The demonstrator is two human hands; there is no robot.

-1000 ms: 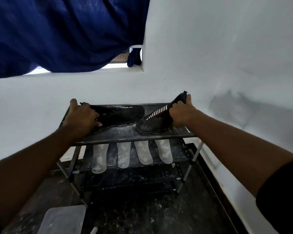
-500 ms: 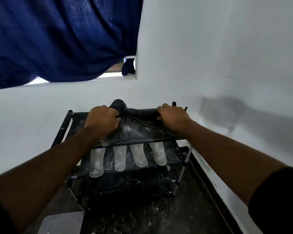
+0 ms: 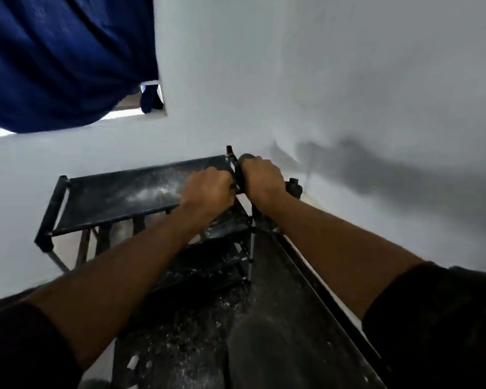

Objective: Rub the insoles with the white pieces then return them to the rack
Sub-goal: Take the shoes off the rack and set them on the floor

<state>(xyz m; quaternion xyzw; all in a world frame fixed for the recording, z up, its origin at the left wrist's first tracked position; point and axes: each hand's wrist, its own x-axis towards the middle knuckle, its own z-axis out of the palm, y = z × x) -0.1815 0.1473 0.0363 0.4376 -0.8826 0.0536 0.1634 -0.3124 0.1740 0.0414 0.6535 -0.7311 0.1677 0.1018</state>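
Observation:
My left hand and my right hand are side by side at the right end of the black shoe rack. Each hand has its fingers curled round a black shoe. The shoes are mostly hidden by my hands, and a dark part pokes out past my right wrist. The rack's top shelf carries no shoes and is dusted with white powder. One pale insole shows blurred under the top shelf; my left forearm hides the others. A small white piece lies on the dark floor.
A white wall runs close along the right of the rack, and another stands behind it. A blue curtain hangs at the upper left over a window. The dark floor in front of the rack is strewn with white powder.
Both hands have carried the shoes from the middle of the top shelf to its right end. The camera has swung, so the rack now sits left of my hands.

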